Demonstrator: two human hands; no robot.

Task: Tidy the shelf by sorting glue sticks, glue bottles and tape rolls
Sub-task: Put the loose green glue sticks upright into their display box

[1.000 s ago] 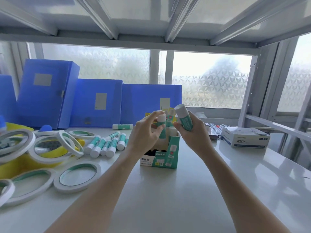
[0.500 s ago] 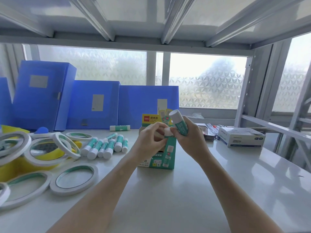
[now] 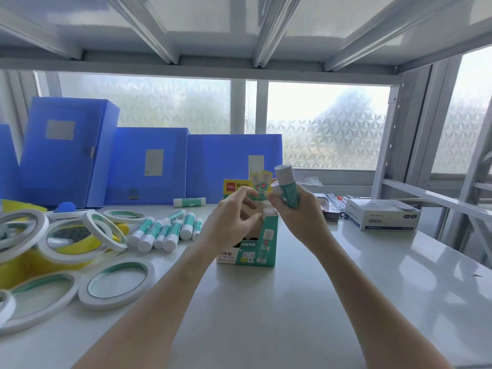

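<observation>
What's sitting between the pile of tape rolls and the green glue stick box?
In the head view, a row of glue sticks lies between the tape rolls and the box.

Shelf point(image 3: 346, 302) glossy white, reflective; file boxes point(image 3: 149, 166) translucent blue plastic; glue-stick carton point(image 3: 255, 251) printed cardboard; window glass point(image 3: 327, 129) frosted, patterned

Strong daylight pours through the frosted window point(image 3: 327, 129) at the back, washing out its upper panes almost to white. The glossy shelf surface point(image 3: 399, 275) throws pale reflections toward its right edge, and shadows beneath the forearms are soft and faint. Wide-angle bending curves the overhead beams point(image 3: 269, 30) and the right-hand upright point(image 3: 394, 134). The tape rolls point(image 3: 117, 280) near the left edge look smeared, perhaps from lens softness. The print on the small white box point(image 3: 383, 218) is hardly readable.
</observation>
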